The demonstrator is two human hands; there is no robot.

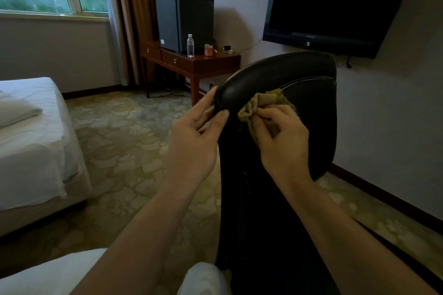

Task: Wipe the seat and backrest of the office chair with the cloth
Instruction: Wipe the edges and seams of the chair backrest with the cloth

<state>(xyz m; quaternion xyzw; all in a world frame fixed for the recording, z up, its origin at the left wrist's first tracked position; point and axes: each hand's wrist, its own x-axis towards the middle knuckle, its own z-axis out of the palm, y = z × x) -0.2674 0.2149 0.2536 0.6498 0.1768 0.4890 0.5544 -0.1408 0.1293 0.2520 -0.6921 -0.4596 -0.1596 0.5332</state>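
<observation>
Both forearms reach to the backrest (297, 93): left hand (194, 136) pinches its edge, steadying; right hand (280, 136) clutches the cloth (261, 103) against it. Best wipe with firm, overlapping strokes downward.

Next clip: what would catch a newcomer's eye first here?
At centre, two bare hands work on the black leather office chair backrest: the right hand presses a bunched olive-green cloth against it, while the left hand pinches its left edge. Above right hangs a dark wall-mounted flat-screen television; a white-sheeted bed sits at left.
</observation>
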